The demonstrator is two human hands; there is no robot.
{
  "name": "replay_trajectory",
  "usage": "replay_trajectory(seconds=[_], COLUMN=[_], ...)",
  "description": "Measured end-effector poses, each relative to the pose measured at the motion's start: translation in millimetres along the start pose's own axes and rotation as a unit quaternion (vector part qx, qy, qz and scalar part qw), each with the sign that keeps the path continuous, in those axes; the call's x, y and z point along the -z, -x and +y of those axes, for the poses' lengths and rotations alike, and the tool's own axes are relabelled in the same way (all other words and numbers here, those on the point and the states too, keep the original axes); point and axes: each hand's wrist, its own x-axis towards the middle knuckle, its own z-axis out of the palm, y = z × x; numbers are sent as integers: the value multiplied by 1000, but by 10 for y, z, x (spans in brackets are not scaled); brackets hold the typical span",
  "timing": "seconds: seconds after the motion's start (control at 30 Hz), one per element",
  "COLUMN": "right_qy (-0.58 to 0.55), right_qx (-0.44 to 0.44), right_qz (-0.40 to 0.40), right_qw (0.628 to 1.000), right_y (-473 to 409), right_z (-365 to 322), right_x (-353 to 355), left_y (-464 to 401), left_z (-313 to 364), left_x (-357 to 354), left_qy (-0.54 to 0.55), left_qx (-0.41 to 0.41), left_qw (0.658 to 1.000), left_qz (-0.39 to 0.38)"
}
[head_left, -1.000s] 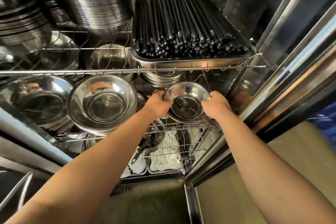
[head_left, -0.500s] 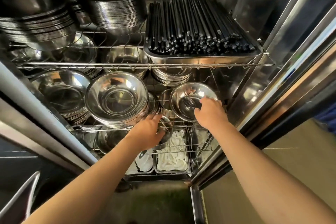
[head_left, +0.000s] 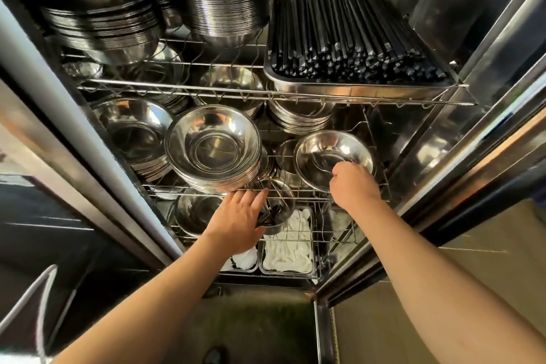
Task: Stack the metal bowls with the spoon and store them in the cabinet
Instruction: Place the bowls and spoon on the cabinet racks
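A small stack of metal bowls (head_left: pixel 328 151) sits tilted on the right of the cabinet's middle wire shelf (head_left: pixel 295 190). My right hand (head_left: pixel 353 186) is curled over the stack's near rim, thumb and fingers pinching it. I cannot make out the spoon clearly inside the top bowl. My left hand (head_left: pixel 239 221) hovers lower and to the left, fingers spread and holding nothing. Its fingertips are at the shelf's front wire, just under a larger stack of bowls (head_left: pixel 212 145).
A tray of black chopsticks (head_left: pixel 354 47) fills the top shelf's right, with tall bowl stacks (head_left: pixel 224 6) to its left. Below my left hand are a small pot with dark utensils (head_left: pixel 276 214) and white-filled trays (head_left: pixel 288 248). The steel door frame (head_left: pixel 472 142) stands right.
My left hand let go of the bowl stack and dropped to the shelf's front edge, opening. The right hand slid to the stack's near rim. The view shifted closer and lower.
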Motion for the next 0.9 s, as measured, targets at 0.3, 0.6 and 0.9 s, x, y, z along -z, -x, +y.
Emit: replay_trajectory(seconds=[0.3, 0.6, 0.9], right_qy=[-235, -232, -225], right_qx=[90, 61, -31], right_qz=[-47, -245, -269], right_qw=[967, 939, 936], right_y=[554, 931, 623], right_z=[5, 361, 42], right_x=[292, -161, -1120], left_y=[-11, -56, 10], left_z=[-30, -62, -108], left_x=[-44, -46, -73], left_qy=[11, 23, 51], left_qx=[-9, -4, -22], left_qw=[1000, 1000, 997], left_qz=[15, 18, 44])
